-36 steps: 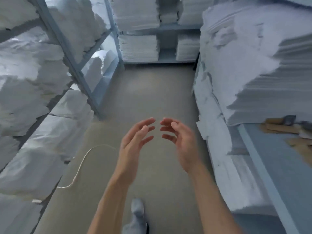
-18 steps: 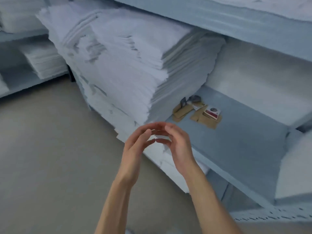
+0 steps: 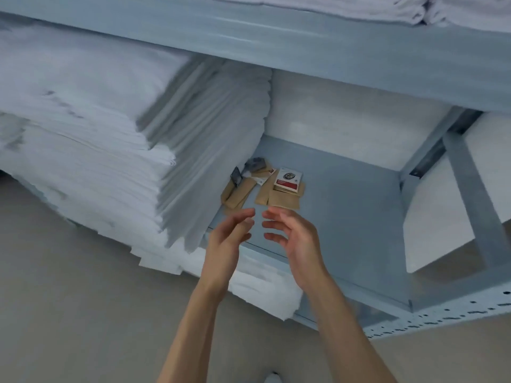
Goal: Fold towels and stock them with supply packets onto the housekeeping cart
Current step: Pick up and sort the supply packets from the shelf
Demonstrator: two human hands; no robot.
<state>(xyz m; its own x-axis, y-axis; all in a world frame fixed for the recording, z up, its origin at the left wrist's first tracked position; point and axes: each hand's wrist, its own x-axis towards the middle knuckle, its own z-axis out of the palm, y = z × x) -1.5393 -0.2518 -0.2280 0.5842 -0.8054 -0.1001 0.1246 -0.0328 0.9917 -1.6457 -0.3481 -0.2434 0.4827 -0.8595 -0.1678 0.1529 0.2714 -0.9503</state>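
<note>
Several tan supply packets point(image 3: 279, 196) lie in a loose cluster on the blue-grey metal shelf point(image 3: 354, 205); one white and red packet point(image 3: 288, 180) rests on top, and a small dark packet point(image 3: 237, 176) leans at the left. Beside them rises a tall stack of folded white towels point(image 3: 110, 145). My left hand point(image 3: 226, 241) and my right hand point(image 3: 296, 239) hover side by side just in front of the packets, over the shelf's front edge. Both have their fingers spread and hold nothing. Neither touches a packet.
An upper shelf beam point(image 3: 276, 45) crosses overhead with more white linen point(image 3: 359, 9) on it. A slanted metal upright point(image 3: 475, 205) stands at the right. More folded linen point(image 3: 249, 283) fills the shelf below. Beige floor point(image 3: 83, 313) lies left and below.
My view has swung from the aisle floor to the right-hand shelf and drawn closer. Both hands have reached forward toward the packets, and their fingers have spread a little apart.
</note>
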